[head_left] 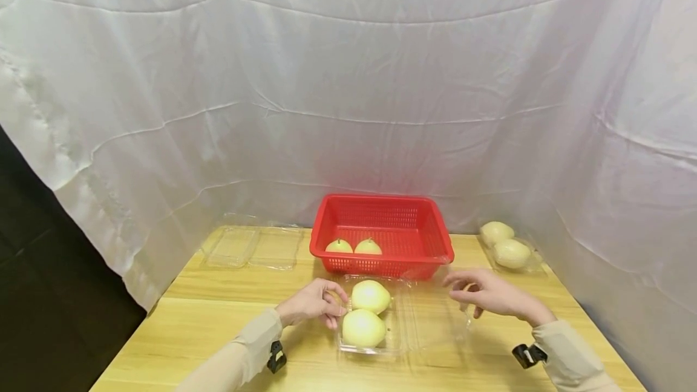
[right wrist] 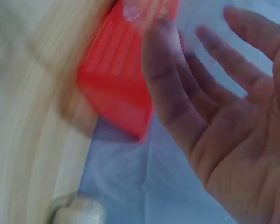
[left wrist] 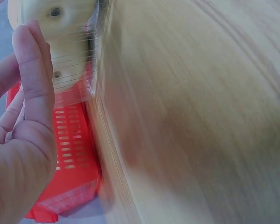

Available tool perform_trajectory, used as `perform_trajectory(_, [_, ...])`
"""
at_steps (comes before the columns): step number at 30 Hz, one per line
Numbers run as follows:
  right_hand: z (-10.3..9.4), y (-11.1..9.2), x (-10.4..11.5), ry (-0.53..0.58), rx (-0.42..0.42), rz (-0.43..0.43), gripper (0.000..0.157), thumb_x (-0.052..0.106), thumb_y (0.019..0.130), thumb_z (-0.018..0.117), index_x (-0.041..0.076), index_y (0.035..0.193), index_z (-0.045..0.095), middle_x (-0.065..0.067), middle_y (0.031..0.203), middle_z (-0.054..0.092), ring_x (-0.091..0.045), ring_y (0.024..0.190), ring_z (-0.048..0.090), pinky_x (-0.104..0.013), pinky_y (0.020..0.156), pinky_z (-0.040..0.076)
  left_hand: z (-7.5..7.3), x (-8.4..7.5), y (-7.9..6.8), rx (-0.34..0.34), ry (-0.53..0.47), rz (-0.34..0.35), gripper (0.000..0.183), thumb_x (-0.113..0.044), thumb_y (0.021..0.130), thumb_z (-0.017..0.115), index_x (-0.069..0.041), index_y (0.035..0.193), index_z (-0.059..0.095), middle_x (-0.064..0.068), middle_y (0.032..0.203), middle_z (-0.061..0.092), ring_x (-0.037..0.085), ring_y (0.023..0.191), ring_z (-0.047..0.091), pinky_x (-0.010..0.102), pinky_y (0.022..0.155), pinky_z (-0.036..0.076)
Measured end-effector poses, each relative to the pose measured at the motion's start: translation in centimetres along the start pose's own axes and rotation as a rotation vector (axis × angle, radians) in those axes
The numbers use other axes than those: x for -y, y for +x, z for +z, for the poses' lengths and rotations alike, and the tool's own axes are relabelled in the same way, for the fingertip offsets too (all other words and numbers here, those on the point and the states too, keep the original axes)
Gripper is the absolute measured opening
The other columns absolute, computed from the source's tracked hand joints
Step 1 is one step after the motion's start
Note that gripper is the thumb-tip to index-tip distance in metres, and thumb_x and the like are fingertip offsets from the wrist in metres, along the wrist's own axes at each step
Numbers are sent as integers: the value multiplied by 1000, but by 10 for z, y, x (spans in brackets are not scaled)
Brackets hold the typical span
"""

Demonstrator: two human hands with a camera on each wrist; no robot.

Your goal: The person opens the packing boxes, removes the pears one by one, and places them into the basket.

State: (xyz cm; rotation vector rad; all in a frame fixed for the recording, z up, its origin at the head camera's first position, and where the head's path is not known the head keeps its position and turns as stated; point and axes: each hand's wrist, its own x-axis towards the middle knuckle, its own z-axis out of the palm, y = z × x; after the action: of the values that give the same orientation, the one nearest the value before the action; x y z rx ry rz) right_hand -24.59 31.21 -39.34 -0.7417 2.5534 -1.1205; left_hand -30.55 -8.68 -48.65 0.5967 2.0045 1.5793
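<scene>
In the head view a clear plastic clamshell box [head_left: 396,319] lies on the table, its lid [head_left: 435,319] folded out to the right. Two pale yellow pears sit in its left half, the far pear [head_left: 371,296] and the near pear [head_left: 363,328]. My left hand [head_left: 316,303] is at the box's left wall, fingers lightly bent; whether they touch it I cannot tell. The left wrist view shows the left hand's fingers [left wrist: 35,79] fairly straight beside the pears. Over the lid's right edge hovers my right hand [head_left: 490,292], fingers spread and loosely bent, holding nothing.
A red perforated basket [head_left: 381,198] with two pears [head_left: 368,247] stands behind the box. Empty clear boxes [head_left: 278,247] lie at the back left. At the back right, a clear box holds two more pears [head_left: 512,253]. White cloth [head_left: 348,77] hangs behind the table.
</scene>
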Motion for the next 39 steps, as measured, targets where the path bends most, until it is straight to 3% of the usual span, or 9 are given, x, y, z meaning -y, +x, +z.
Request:
perform_trajectory(5, [-1,-6,-22,48,132,95,30,18,98,58,3,125,58,-13,91,64,-21,72,64,-41,52,56,-1,-2,1,-6,5,-2,24,0,85,71,7,107,62,8,70,70,13,51,65,28,53,56])
perform_trajectory(15, [14,0,-50,98,171,161,23,8,96,57,-1,117,59,-12,84,62,-22,72,62,-35,50,54,-1,0,3,-1,-8,8,27,-1,85,71,7,109,62,10,73,71,14,54,66,28,55,57])
perform_trajectory(27, [25,8,-69,92,130,160,22,10,97,58,1,116,59,-9,77,61,-17,67,60,-42,50,55,-1,2,3,-33,-10,24,28,1,86,69,10,111,61,13,75,71,13,53,65,30,57,57])
perform_trajectory(33, [22,12,-68,37,85,129,26,10,96,59,-2,119,57,-10,79,62,-16,65,60,-37,48,53,-5,3,10,-55,12,45,25,-1,87,69,7,110,62,12,73,71,14,53,65,29,56,57])
perform_trajectory(36, [20,13,-67,-21,58,109,27,9,95,59,-2,120,57,-11,83,63,-17,65,60,-31,46,50,-7,3,11,-68,63,47,23,-5,87,70,3,109,65,6,65,67,11,49,60,26,49,53])
perform_trajectory(39, [20,15,-64,-177,-22,56,23,11,94,61,1,114,61,-8,86,64,-15,70,59,-27,52,47,-7,0,10,-109,194,76,19,-11,88,71,-3,105,68,0,59,58,7,46,50,21,44,43])
